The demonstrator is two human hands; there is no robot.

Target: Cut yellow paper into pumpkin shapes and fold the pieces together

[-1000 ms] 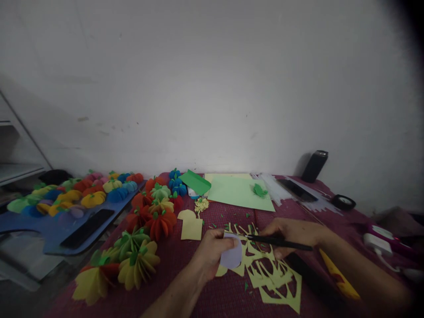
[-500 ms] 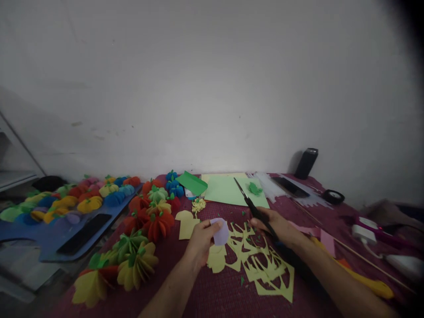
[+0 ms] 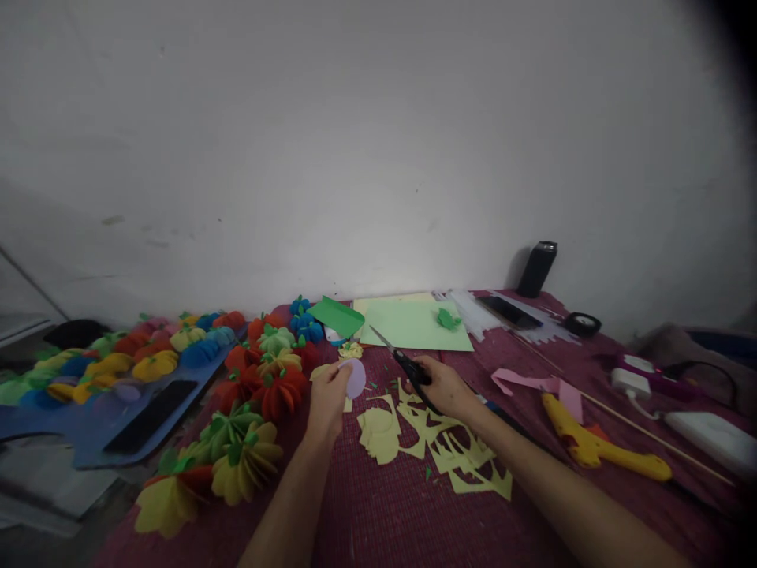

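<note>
My left hand [image 3: 329, 394] pinches a small lilac paper piece [image 3: 356, 379] with rounded edges, held above the cloth. In my right hand [image 3: 445, 384] is a pair of black-handled scissors [image 3: 408, 364], the blades pointing up and left toward the light green sheet. The blades look closed and do not touch the lilac piece. Below and between my hands lie cut yellow paper pieces [image 3: 378, 432] and yellow offcuts [image 3: 467, 451] with curved holes. Small green scraps are scattered near them. A small heap of pale yellow bits [image 3: 351, 350] lies just beyond my left hand.
Folded paper pumpkins [image 3: 282, 388] crowd the left side, with more on a blue board [image 3: 142, 442] beside a dark phone. Light green paper [image 3: 414, 325] lies at the back. A yellow glue gun [image 3: 597, 446], wooden stick, tape roll [image 3: 583, 324] and black can [image 3: 538, 270] are right.
Both hands have moved left and slightly farther away, carrying the lilac paper and the scissors. The scissors have swung leftward. The view has shifted a little, showing more of the glue gun.
</note>
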